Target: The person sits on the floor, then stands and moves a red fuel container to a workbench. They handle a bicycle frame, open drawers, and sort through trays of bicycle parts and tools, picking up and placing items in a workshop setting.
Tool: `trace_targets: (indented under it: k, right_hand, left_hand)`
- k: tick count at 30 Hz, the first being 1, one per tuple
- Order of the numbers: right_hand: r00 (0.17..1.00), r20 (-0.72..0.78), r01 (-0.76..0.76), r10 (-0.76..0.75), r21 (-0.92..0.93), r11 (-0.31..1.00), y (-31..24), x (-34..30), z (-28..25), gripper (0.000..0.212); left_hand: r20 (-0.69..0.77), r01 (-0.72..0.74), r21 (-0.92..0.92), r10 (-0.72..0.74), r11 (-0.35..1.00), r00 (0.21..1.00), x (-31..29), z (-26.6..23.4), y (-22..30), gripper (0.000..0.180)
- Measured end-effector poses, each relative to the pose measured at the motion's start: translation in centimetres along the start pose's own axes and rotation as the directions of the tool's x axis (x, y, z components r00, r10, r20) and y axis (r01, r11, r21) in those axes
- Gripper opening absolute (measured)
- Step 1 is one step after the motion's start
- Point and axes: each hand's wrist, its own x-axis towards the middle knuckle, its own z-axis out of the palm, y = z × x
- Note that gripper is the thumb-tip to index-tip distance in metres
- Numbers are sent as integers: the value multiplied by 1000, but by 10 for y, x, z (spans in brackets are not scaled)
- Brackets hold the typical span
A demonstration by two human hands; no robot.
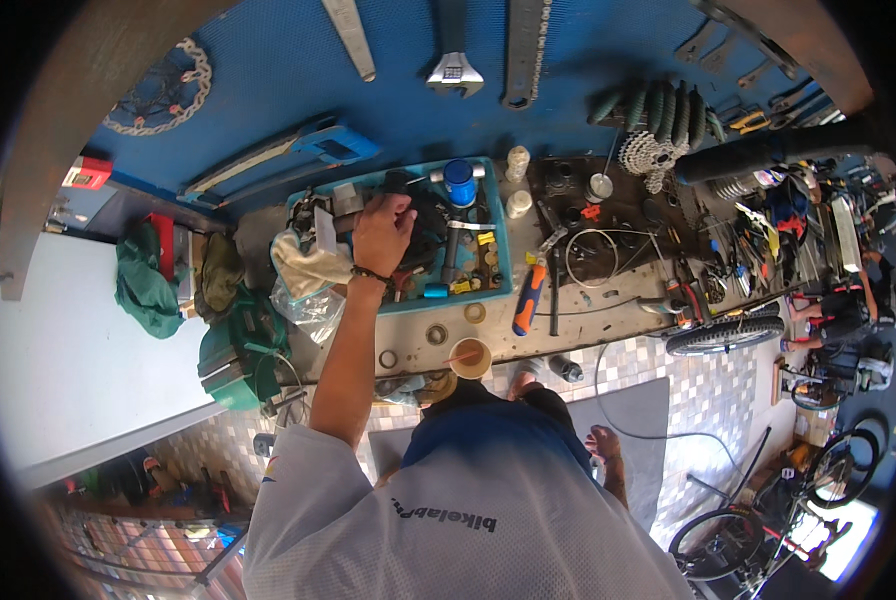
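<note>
My left hand [382,238] reaches over a light-blue tray [506,270] on the workbench. Its fingers are bent together at a small dark piece [396,184] whose kind does not show. Loose parts fill the tray, among them a blue cylindrical container [460,183] standing upright at the back. A beige cloth [313,262] hangs over the tray's left side, with a clear plastic bag [310,312] below it. My right hand [604,443] hangs beside my body, below bench height, its fingers loosely apart and holding nothing.
A cup [470,358] with a stick in it stands at the bench's front edge, near metal rings [436,334]. An orange-and-blue handled tool [530,300] lies right of the tray. Further right are many tools and a bicycle wheel [725,336]. A green vise [238,352] sits left.
</note>
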Motion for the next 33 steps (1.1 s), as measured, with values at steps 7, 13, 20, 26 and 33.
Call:
trace_targets:
  k: [7, 13, 20, 26, 33]
  right_hand:
    - [988, -125, -100, 95, -39, 994, 25, -36, 13, 35]
    - [966, -243, -110, 92, -62, 992, 52, -64, 32, 43]
    - [959, -282, -66, 29, -123, 990, 95, -102, 74, 47]
    - [958, -261, -151, 122, -96, 984, 131, -99, 81, 55]
    - [955, -286, -105, 71, -105, 989, 110, -88, 58, 51]
  left_hand:
    - [62, 42, -63, -38, 997, 997, 18, 23, 12, 27]
    - [243, 247, -503, -139, 828, 960, 31, 24, 32, 26]
    - [311, 188, -609, 13, 771, 950, 58, -4, 131, 25]
    - [173, -31, -720, 222, 693, 960, 80, -36, 205, 16]
    - [-32, -300, -726, 406, 619, 913, 89, -74, 276, 17]
